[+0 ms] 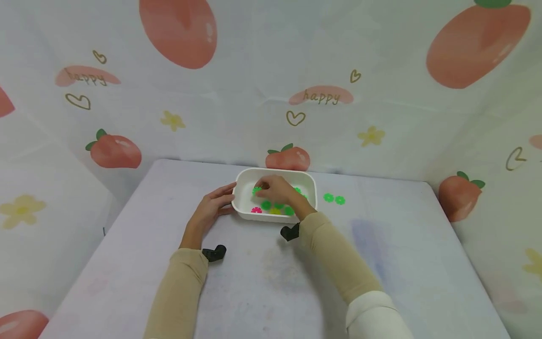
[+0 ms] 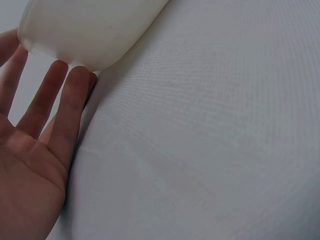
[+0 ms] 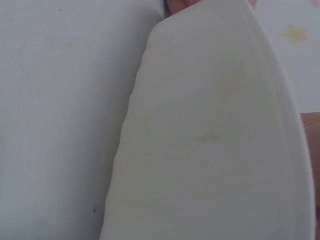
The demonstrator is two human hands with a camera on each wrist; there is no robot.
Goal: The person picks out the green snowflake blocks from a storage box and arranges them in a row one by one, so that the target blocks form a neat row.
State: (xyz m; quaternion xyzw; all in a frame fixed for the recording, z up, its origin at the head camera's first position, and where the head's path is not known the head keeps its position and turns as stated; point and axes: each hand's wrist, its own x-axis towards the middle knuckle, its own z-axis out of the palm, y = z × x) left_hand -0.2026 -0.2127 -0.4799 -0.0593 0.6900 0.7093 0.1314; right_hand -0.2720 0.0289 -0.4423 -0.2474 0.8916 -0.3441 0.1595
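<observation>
A white plastic tray [image 1: 311, 192] stands near the far edge of the table, with green, yellow and pink flower-shaped pieces in it. My left hand [image 1: 210, 205] touches the tray's left end; the left wrist view shows straight, spread fingers [image 2: 70, 107] against its wall. Inside the tray, my right hand [image 1: 277, 189] has curled fingers and pinches a green flower-shaped piece [image 1: 256, 190] at the left. Below it lie a pink flower-shaped piece [image 1: 256, 210] and a yellow one [image 1: 275, 211]. In the right wrist view the tray's side wall [image 3: 210, 130] hides most of the right hand.
Two green flower-shaped pieces [image 1: 334, 198] lie on the table [image 1: 262, 282] just right of the tray. Behind the table hangs a white cloth [image 1: 245, 94] printed with fruit, hearts and flowers. A black wrist device [image 1: 215, 253] sits at the left sleeve, another [image 1: 290, 232] at the right.
</observation>
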